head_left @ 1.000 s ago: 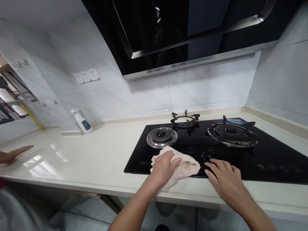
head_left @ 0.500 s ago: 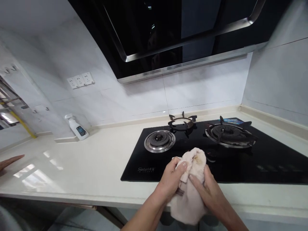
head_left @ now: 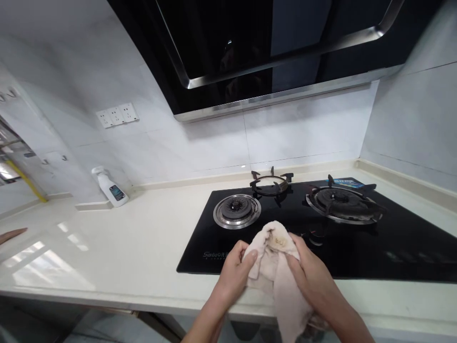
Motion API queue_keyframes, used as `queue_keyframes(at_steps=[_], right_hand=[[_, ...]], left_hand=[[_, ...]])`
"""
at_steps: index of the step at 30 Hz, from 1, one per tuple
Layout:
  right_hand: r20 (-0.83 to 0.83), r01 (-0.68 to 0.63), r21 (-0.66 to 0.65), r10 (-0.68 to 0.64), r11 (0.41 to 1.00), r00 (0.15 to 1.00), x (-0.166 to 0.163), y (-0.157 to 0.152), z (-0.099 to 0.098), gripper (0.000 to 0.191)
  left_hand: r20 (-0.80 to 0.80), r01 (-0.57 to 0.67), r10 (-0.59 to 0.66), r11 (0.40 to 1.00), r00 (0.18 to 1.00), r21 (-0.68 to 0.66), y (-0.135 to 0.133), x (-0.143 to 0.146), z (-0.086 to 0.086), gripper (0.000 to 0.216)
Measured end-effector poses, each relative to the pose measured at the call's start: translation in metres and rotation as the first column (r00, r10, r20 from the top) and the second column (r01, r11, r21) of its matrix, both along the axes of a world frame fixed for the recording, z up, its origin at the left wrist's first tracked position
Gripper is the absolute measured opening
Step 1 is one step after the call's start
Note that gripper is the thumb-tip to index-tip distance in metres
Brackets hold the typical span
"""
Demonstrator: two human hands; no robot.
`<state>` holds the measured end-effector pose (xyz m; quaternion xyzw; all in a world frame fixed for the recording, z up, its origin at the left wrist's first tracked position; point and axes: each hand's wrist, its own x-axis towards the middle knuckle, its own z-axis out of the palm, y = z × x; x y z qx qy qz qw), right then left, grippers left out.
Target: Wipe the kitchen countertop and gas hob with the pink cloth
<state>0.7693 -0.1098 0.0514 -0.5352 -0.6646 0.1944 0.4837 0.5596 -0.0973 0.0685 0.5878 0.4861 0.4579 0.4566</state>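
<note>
My left hand (head_left: 236,272) and my right hand (head_left: 311,272) both grip a pale pink cloth (head_left: 273,255) by its edges. Brownish stains show on the cloth's upper fold, and its lower part hangs down past the counter's front edge. Behind it lies a black glass gas cooktop (head_left: 200,240). The left burner (head_left: 236,209) is without its grate. A black pan support (head_left: 271,185) rests at the cooktop's back edge, and the right burner (head_left: 342,202) has its own support on it.
A white spray bottle (head_left: 111,188) stands by the wall on the pale counter (head_left: 143,238). Another person's hand (head_left: 12,235) shows at the far left. A black range hood (head_left: 228,52) juts out overhead. Wall sockets (head_left: 117,115) sit above the counter.
My hands have moved slightly left and further apart, spreading the cloth wider. Its hanging end has swung to the right. The view has shifted a little.
</note>
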Motion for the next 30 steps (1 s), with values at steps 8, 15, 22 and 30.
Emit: queue_keyframes(at_steps=[8, 15, 22, 30], right_hand=[[0.127, 0.054, 0.016, -0.056, 0.998, 0.990, 0.011, 0.002, -0.015, 0.054], [0.340, 0.031, 0.265, -0.124, 0.964, 0.932, 0.014, -0.007, -0.019, 0.050], [0.572, 0.053, 0.370, -0.272, 0.928, 0.773, -0.056, -0.003, -0.043, 0.048], [0.541, -0.055, 0.393, -0.183, 0.918, 0.821, -0.047, -0.015, -0.030, 0.045]], left_hand=[[-0.412, -0.083, 0.196, 0.958, 0.890, 0.276, -0.026, -0.034, -0.010, 0.022], [-0.542, 0.036, 0.221, 0.905, 0.811, 0.423, -0.036, -0.037, -0.039, 0.033], [-0.546, 0.009, 0.346, 0.839, 0.763, 0.544, -0.031, -0.038, -0.045, 0.038], [-0.499, -0.010, 0.397, 0.790, 0.770, 0.613, -0.027, -0.043, -0.048, 0.035]])
